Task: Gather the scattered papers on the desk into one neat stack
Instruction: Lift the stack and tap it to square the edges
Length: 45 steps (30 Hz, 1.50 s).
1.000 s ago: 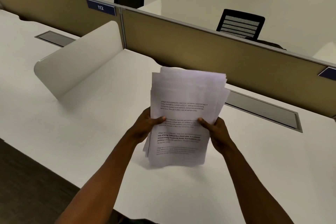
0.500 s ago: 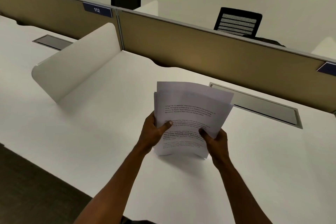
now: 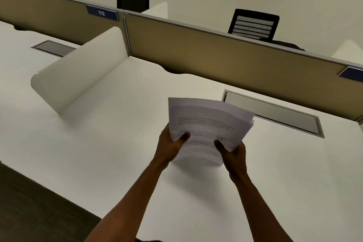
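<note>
A bundle of white printed papers is held in both hands over the middle of the white desk. The sheets lean away from me and bow, with their top edges fanned unevenly. My left hand grips the lower left side, thumb on the front page. My right hand grips the lower right side in the same way. The bundle's bottom edge sits close to or on the desk surface; contact is hard to judge. No other loose sheets show on the desk.
A white curved side divider stands to the left. A tan partition with a blue "112" tag runs along the back. A grey cable hatch lies just behind the papers. Black chairs stand beyond. Dark floor is at lower left.
The papers have come down from an upright raised hold toward the desk and tilted farther away from me. Both hands kept their grip and moved forward and down.
</note>
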Each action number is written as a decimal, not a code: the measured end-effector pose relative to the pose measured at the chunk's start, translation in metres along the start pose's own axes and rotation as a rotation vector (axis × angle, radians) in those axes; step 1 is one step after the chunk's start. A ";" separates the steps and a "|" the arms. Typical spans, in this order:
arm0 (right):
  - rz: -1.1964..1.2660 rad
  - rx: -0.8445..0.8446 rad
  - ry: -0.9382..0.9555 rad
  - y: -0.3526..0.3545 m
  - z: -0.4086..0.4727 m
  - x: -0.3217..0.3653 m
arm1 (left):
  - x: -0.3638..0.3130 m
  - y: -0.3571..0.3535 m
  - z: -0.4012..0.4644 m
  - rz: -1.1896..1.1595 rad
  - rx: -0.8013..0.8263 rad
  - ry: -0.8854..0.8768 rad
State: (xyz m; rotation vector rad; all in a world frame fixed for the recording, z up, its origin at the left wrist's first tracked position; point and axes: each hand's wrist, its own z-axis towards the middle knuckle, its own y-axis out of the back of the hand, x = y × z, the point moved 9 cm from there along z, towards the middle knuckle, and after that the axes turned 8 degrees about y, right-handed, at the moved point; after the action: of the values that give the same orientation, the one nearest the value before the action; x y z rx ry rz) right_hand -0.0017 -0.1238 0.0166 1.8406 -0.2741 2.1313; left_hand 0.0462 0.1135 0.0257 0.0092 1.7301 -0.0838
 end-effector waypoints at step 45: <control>0.089 0.515 -0.128 0.018 0.009 0.022 | -0.081 0.083 0.036 0.225 0.190 -0.026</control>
State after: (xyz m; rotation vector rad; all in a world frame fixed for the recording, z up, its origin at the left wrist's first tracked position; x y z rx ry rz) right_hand -0.0025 -0.1411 0.0409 2.2821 0.1911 2.3013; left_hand 0.0986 0.1970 0.0956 0.3403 1.6785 -0.0813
